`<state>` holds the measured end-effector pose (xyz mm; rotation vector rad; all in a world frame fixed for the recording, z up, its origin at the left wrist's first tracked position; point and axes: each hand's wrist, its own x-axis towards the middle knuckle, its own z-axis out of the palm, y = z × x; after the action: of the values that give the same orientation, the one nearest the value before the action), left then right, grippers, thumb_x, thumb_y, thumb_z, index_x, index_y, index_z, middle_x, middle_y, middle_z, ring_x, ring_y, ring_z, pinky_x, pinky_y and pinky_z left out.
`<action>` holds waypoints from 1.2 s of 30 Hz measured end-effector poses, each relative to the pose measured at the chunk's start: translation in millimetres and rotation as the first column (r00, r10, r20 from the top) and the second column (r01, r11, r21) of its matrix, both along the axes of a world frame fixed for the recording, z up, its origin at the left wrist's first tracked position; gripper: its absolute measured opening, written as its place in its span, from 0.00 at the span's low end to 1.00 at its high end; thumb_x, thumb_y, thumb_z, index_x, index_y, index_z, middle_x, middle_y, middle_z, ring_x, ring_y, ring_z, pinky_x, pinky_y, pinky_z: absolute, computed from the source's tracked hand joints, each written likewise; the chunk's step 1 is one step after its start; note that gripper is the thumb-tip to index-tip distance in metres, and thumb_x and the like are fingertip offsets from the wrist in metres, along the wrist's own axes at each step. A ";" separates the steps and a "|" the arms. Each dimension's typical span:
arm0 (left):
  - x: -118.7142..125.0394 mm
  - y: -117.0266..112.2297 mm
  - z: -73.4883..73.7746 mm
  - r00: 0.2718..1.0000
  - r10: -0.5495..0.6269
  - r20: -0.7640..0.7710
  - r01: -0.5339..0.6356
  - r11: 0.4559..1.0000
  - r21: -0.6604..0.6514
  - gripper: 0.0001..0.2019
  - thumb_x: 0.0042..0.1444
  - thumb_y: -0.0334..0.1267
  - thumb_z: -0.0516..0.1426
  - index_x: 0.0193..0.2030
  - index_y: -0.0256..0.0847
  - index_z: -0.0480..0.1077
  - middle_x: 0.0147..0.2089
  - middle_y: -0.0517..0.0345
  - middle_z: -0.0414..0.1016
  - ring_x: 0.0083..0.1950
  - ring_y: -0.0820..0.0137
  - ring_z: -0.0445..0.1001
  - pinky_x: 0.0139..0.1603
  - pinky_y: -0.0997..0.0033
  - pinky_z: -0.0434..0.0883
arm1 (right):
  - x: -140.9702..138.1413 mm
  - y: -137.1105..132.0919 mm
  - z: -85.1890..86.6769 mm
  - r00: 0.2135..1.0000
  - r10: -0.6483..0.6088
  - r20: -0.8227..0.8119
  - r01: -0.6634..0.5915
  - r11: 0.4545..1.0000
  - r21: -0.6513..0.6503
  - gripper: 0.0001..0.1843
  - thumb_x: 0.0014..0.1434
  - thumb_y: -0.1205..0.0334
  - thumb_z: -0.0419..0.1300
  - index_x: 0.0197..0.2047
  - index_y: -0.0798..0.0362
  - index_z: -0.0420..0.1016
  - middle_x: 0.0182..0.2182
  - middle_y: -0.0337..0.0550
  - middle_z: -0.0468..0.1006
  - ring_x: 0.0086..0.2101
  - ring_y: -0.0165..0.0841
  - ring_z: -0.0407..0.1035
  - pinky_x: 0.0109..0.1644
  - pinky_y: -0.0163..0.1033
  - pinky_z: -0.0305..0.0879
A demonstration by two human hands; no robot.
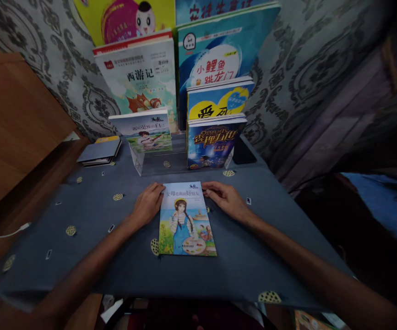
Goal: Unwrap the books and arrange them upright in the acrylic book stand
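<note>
Book (186, 220) flat on counter (249, 256), cover up. Left hand (147, 201) at its ten o'clock, right hand (225, 198) at two, both half-curled at its edges; whether either grip pinches book, cannot tell. Racked books (215, 145) at twelve.

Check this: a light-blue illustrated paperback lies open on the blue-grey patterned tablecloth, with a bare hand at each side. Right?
Not quite: the paperback lies closed, face up, as the head view shows. It does rest on the tablecloth, with the left hand and right hand at its sides.
</note>
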<state>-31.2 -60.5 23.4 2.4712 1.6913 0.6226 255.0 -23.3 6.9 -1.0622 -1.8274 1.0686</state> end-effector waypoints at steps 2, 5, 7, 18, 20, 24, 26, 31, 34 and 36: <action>-4.2 0.6 -4.7 0.999 -0.021 0.027 0.020 0.999 0.035 0.13 0.66 0.31 0.51 0.53 0.37 0.72 0.55 0.46 0.75 0.56 0.60 0.75 0.60 0.54 0.72 | -0.1 -2.0 2.3 0.996 -0.020 0.091 0.014 0.998 0.065 0.16 0.64 0.60 0.55 0.51 0.51 0.78 0.43 0.47 0.84 0.43 0.41 0.79 0.50 0.51 0.77; -7.0 1.1 -12.1 0.996 -0.056 0.065 0.050 0.995 0.086 0.13 0.66 0.32 0.51 0.53 0.39 0.73 0.57 0.46 0.75 0.57 0.60 0.74 0.62 0.50 0.70 | -7.7 -7.8 5.2 0.966 -0.107 0.235 0.037 0.958 0.284 0.17 0.65 0.63 0.52 0.53 0.51 0.78 0.46 0.50 0.83 0.47 0.45 0.77 0.54 0.57 0.74; -7.0 1.6 -15.5 0.994 -0.073 0.088 0.064 0.993 0.102 0.13 0.67 0.32 0.50 0.53 0.39 0.73 0.57 0.46 0.75 0.57 0.59 0.74 0.61 0.48 0.71 | -22.3 -12.7 6.2 0.950 -0.071 0.303 -0.062 0.911 0.409 0.19 0.67 0.64 0.51 0.55 0.51 0.76 0.52 0.52 0.81 0.53 0.47 0.73 0.59 0.59 0.69; -20.6 2.3 -23.6 0.957 -0.043 0.288 0.044 0.999 0.004 0.25 0.59 0.30 0.52 0.64 0.37 0.61 0.57 0.43 0.72 0.58 0.57 0.71 0.61 0.49 0.69 | -129.2 -26.7 15.2 0.807 0.225 0.546 -0.439 0.846 0.301 0.31 0.71 0.58 0.45 0.71 0.67 0.51 0.71 0.67 0.52 0.71 0.48 0.45 0.72 0.59 0.50; -21.0 1.8 -24.8 0.951 -0.033 0.306 0.034 0.999 0.002 0.28 0.58 0.29 0.52 0.66 0.39 0.58 0.59 0.43 0.71 0.61 0.57 0.69 0.63 0.47 0.67 | -130.6 -25.8 13.2 0.812 0.220 0.541 -0.430 0.852 0.299 0.30 0.71 0.58 0.45 0.72 0.64 0.51 0.71 0.65 0.54 0.71 0.47 0.46 0.73 0.59 0.50; -19.0 2.7 -23.9 0.942 -0.026 0.334 0.033 0.999 -0.015 0.30 0.58 0.28 0.51 0.68 0.42 0.56 0.62 0.45 0.69 0.64 0.58 0.68 0.66 0.45 0.64 | -126.1 -23.4 7.7 0.808 0.208 0.551 -0.427 0.852 0.303 0.31 0.71 0.56 0.47 0.71 0.65 0.53 0.69 0.66 0.58 0.70 0.48 0.48 0.72 0.59 0.52; -18.2 3.3 -23.0 0.938 -0.043 0.344 0.055 0.998 -0.026 0.30 0.59 0.29 0.51 0.69 0.43 0.54 0.63 0.46 0.70 0.65 0.59 0.67 0.68 0.46 0.63 | -123.5 -22.4 7.0 0.807 0.206 0.554 -0.432 0.845 0.316 0.31 0.71 0.55 0.48 0.70 0.64 0.54 0.69 0.66 0.59 0.70 0.48 0.49 0.71 0.59 0.52; -17.2 2.9 -20.8 0.947 -0.059 0.317 0.072 0.997 -0.027 0.27 0.62 0.30 0.50 0.69 0.41 0.54 0.64 0.44 0.70 0.67 0.59 0.66 0.67 0.48 0.64 | -117.0 -20.4 10.1 0.806 0.198 0.558 -0.432 0.840 0.327 0.32 0.70 0.53 0.50 0.70 0.64 0.55 0.68 0.66 0.60 0.70 0.48 0.50 0.72 0.59 0.52; -16.6 2.3 -19.4 0.954 -0.053 0.296 0.068 0.997 -0.039 0.26 0.64 0.33 0.51 0.69 0.42 0.54 0.64 0.45 0.70 0.67 0.59 0.66 0.66 0.49 0.64 | -109.7 -18.5 9.8 0.801 0.183 0.570 -0.416 0.855 0.310 0.32 0.69 0.54 0.52 0.69 0.66 0.57 0.68 0.68 0.60 0.70 0.49 0.50 0.72 0.58 0.52; -16.1 2.1 -18.7 0.957 -0.046 0.288 0.060 0.997 -0.042 0.25 0.65 0.35 0.52 0.68 0.42 0.54 0.63 0.45 0.71 0.67 0.58 0.67 0.66 0.49 0.64 | -102.4 -16.5 7.5 0.799 0.166 0.578 -0.406 0.859 0.314 0.32 0.69 0.54 0.52 0.69 0.65 0.57 0.68 0.67 0.61 0.69 0.49 0.51 0.72 0.58 0.52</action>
<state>-47.3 -58.4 4.7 2.2520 1.5077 0.8729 152.5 -39.8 14.4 -0.8702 -2.6033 0.4947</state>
